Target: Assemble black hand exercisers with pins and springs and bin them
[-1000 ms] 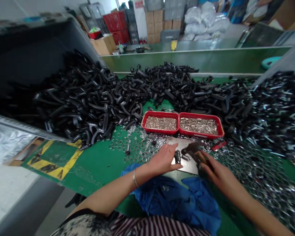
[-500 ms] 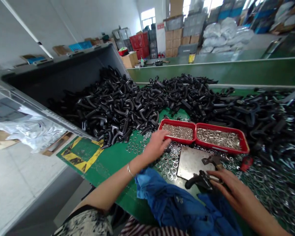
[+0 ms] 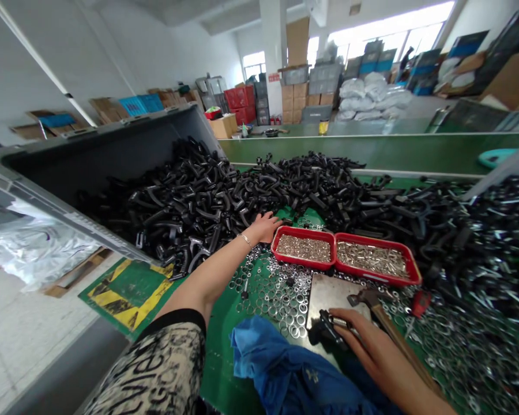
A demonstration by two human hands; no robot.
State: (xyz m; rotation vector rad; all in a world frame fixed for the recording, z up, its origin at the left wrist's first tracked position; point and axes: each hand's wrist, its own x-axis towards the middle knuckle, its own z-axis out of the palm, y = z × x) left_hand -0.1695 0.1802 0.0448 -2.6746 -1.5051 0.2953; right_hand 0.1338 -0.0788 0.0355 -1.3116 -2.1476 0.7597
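My left hand (image 3: 266, 227) reaches forward with its fingers apart, at the near edge of a heap of black curved parts (image 3: 225, 196), just left of a red tray of small metal pieces (image 3: 281, 257). Whether its fingertips touch a part is unclear. My right hand (image 3: 365, 346) has its fingers closed on a black part with a ribbed silver piece (image 3: 328, 329), low over a flat metal plate (image 3: 324, 291). Behind that hand lies a hammer (image 3: 383, 311), its head on the plate. Many metal rings (image 3: 285, 300) are scattered left of the plate.
A second red tray (image 3: 415, 275) holds small metal pins. A grey crate (image 3: 69, 199) lies tipped at left, spilling black parts. A blue cloth (image 3: 277, 357) lies at the near edge. A red-handled tool (image 3: 420, 304) and heaped rings (image 3: 471, 346) are at right.
My left hand has moved forward from the red tray's near left corner to the black heap. My right hand still holds the black part, now further left over the plate. The view has tilted up.
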